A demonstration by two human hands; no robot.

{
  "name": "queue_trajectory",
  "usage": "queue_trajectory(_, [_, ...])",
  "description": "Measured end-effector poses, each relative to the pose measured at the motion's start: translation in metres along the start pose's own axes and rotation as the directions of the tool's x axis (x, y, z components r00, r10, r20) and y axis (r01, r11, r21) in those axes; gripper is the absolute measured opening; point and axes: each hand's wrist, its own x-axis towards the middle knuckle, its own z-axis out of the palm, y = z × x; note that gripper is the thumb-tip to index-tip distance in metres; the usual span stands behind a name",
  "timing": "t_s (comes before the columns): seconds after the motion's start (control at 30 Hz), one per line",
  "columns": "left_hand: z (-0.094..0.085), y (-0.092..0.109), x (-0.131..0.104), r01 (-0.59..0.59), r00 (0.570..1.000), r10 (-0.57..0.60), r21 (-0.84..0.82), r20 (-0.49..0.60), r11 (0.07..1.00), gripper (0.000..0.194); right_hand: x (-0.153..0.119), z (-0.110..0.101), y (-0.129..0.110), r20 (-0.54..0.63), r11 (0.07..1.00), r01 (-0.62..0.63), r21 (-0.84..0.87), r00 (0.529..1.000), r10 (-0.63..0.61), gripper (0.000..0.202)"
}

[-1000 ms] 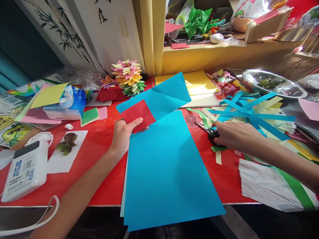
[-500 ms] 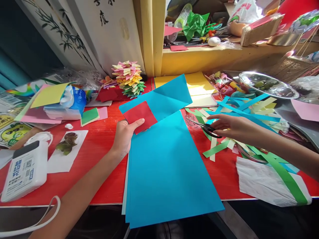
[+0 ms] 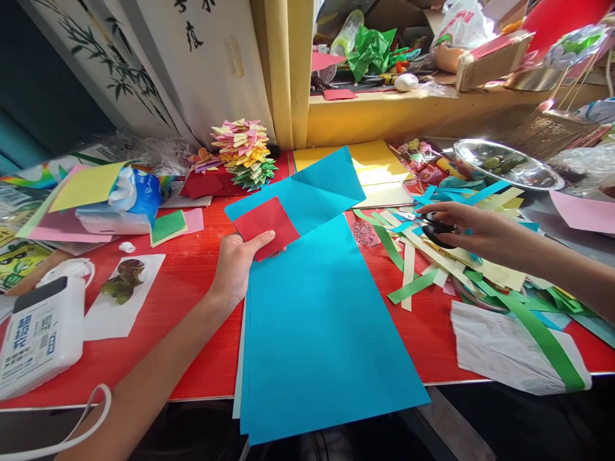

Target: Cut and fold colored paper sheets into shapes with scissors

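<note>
"While our left hand (image 3: 236, 264) pinches the red square (image 3: 265, 221) against the blue piece (image 3: 319, 191), what has our right hand (image 3: 473, 227)?"

"Its fingers grasp the black-handled scissors (image 3: 438, 234) over the cut strips (image 3: 435, 256), right of our blue sheets (image 3: 327, 333)."

Paper strips (image 3: 439, 259) right of stacked sheets (image 3: 327, 333), bowl (image 3: 534, 174) behind strips.

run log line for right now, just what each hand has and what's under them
left hand: holds red square against blue strip | right hand: holds scissors over paper strips | blue sheets: on table
</note>
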Motion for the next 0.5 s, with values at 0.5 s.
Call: queue_trajectory(0.5, [-0.001, -0.001, -0.003, -0.084, 0.991, 0.079, -0.040, -0.106, 0.996, 0.050, -0.014, 0.058, -0.119, 0.433, 0.724, -0.192, 0.662, 0.887, -0.160, 0.037])
